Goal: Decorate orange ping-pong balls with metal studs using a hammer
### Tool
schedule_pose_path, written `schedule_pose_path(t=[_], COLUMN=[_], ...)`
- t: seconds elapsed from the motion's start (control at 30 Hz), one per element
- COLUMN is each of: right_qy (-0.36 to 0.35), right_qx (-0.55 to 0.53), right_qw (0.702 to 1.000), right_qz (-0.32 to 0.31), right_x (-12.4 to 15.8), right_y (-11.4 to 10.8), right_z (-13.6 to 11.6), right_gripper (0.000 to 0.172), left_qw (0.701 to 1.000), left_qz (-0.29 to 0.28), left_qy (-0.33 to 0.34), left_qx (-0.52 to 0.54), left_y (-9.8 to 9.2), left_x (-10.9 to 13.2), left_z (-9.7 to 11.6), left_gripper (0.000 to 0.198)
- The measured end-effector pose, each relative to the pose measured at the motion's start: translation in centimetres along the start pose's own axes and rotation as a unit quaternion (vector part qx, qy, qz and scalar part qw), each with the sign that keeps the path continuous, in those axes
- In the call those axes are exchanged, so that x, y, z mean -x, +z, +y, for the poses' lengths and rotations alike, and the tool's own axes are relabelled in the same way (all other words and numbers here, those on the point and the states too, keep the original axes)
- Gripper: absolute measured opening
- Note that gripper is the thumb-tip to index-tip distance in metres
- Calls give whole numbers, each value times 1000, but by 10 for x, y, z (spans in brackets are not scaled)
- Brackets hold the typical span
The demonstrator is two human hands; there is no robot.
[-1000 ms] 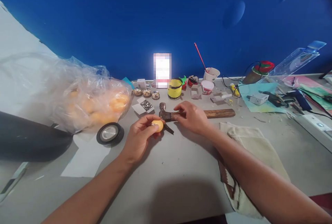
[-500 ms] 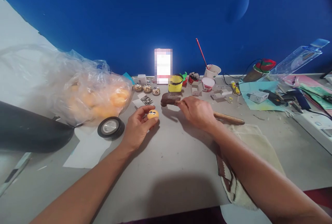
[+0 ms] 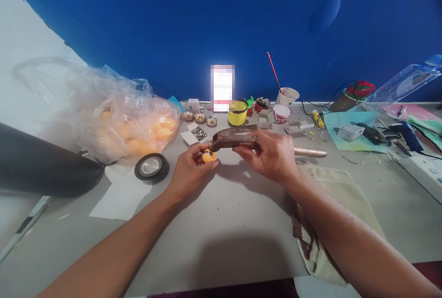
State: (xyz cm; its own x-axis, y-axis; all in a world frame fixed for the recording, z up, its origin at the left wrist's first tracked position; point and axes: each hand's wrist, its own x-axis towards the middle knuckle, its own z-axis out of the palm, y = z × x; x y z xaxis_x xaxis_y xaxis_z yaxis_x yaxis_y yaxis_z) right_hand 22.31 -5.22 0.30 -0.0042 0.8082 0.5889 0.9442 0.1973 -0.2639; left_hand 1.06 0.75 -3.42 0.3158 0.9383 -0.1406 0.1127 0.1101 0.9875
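Observation:
My left hand (image 3: 190, 172) is closed around a small orange ball (image 3: 209, 155), thumb in front and fingers behind. Several shiny round metal heads sit side by side on the ball's upper face. My right hand (image 3: 275, 155) grips a hammer (image 3: 235, 137) by its wooden handle, near the head. The dark hammer head is just above the ball; whether it touches cannot be told. Behind my left hand stands an open paper box (image 3: 199, 133) of small metal tacks or studs. Past it, a few balls (image 3: 200, 117) are covered in shiny metal.
A clear plastic bag (image 3: 131, 125) of orange balls lies left, beside a roll of black tape (image 3: 151, 167) and a dark cylinder (image 3: 44, 164). A yellow cup (image 3: 238, 113) and a lit screen (image 3: 223, 88) stand behind. A beige cloth (image 3: 345, 196) lies under my right forearm.
My right hand has lifted the hammer off the table and brought its head left, over the ball. My left hand keeps holding the ball. The view has shifted slightly.

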Motion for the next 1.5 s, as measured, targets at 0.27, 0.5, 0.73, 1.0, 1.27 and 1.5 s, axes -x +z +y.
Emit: schedule_pose_path(t=[0.27,0.5,0.73,1.0,1.27,1.5], right_qy=[-22,-28,-6,32,-24,2], right_qx=[-6,-14,-39,-56,10,-22], right_qw=[1000,999,999,998,1000,1000], right_qz=[-16,-42,-12,13,18,-2], right_x=[-3,-4,-3,-6,-2,-2], right_y=[-3,-3,-2,-1,-3,-1], right_z=[3,4,3,6,4,3], right_gripper=[57,58,55,47,56,49], left_qw=[1000,998,998,996,994,997], left_qz=[-10,1,-7,-13,-21,-19], left_qy=[-10,5,19,12,21,12], left_qx=[-19,-62,-53,-90,-102,-70], left_y=[1,1,1,4,4,3], left_x=[2,2,1,5,6,4], left_z=[4,5,3,3,5,6], left_gripper=[50,42,40,44,40,43])
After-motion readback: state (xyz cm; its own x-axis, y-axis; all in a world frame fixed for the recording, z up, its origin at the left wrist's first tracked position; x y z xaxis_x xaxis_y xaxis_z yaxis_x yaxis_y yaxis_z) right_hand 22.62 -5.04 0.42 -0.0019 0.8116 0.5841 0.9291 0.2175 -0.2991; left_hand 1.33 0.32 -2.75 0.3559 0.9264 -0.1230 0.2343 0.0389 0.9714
